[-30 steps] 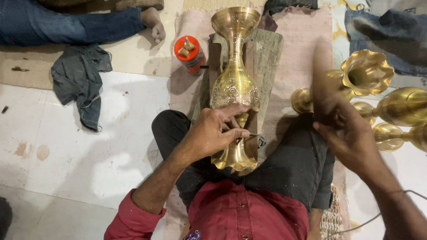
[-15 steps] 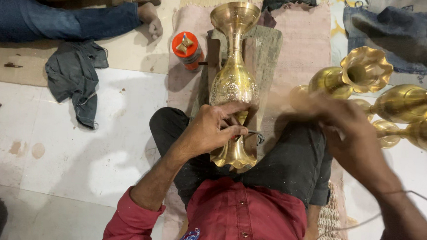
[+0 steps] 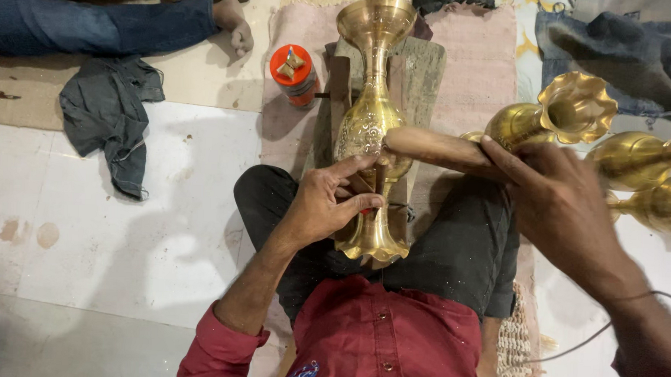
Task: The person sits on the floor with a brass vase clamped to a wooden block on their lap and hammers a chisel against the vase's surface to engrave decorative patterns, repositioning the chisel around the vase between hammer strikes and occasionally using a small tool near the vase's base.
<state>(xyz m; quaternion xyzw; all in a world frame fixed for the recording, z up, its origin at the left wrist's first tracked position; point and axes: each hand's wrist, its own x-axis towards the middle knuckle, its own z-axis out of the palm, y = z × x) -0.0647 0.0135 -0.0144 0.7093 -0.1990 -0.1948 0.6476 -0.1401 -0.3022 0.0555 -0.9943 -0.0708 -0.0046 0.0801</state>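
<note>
A tall engraved brass vase (image 3: 370, 115) lies on a wooden block (image 3: 421, 72) between my knees, its mouth pointing away from me. My left hand (image 3: 327, 203) rests against the vase's lower body and pinches a small tool with a red tip against the metal. My right hand (image 3: 562, 200) grips a wooden mallet (image 3: 437, 149), whose head end touches the vase's belly from the right.
Several more brass vases (image 3: 576, 108) lie at the right. An orange-lidded jar (image 3: 295, 74) stands left of the block. A grey rag (image 3: 111, 114) lies on the white floor at left. Another person's leg and foot (image 3: 233, 25) are at the top left.
My right hand has swung the wooden mallet in from the right and down onto the vase. My left hand has stayed on the vase.
</note>
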